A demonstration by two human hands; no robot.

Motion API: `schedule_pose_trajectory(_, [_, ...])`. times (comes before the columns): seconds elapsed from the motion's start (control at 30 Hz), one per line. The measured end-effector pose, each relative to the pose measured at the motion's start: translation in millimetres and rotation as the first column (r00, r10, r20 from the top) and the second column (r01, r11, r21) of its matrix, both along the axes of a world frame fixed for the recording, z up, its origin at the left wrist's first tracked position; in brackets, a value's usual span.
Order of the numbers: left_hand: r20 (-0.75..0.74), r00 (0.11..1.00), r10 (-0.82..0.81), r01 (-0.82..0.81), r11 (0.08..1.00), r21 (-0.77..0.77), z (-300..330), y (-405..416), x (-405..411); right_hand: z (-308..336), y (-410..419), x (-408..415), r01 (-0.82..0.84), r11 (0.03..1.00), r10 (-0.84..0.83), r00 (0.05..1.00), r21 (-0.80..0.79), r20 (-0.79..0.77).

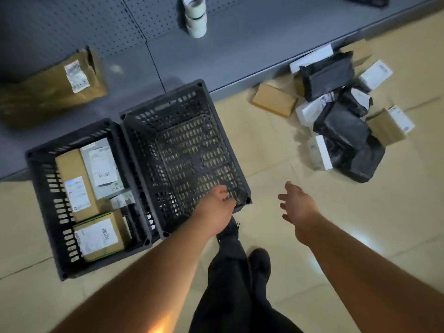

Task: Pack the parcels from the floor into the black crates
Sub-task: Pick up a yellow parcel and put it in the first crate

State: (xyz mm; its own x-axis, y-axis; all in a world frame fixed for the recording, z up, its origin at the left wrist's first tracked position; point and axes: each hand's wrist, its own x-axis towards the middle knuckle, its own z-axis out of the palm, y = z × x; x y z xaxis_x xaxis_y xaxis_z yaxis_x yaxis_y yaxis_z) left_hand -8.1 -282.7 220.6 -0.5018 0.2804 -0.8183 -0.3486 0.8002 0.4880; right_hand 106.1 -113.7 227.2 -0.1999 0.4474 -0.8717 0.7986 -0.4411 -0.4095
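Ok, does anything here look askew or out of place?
Yes: the empty crate sits tilted, its far end up on the shelf base, with the left hand gripping its near rim. The filled crate lies flat.

I stand in a parcel stockroom: grey metal pegboard shelving (72,25) along the far side, labelled cardboard and black plastic-bagged parcels (336,111) heaped on the right.

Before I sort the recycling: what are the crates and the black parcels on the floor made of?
Crates: seemingly rigid moulded plastic, matte black, with a slotted lattice in walls and floor. Black parcels: likely thin plastic mailer bags, glossy, wrinkled and sagging.
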Motion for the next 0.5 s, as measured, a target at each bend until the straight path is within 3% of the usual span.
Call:
schedule_pose_trajectory(0.23, [0.059, 0.993, 0.101, -0.102, 0.995, 0.011, 4, 27, -60, -7, 37, -51, 0.022, 1.0, -0.024, 0.992, 0.021, 0.124])
schedule_pose_trajectory(0.5, [0.06, 0.984, 0.166, -0.167, 0.986, 0.012, 2, 64, -124, -10, 91, -124, 0.019, 0.999, -0.022, 0.998, 0.046, 0.062])
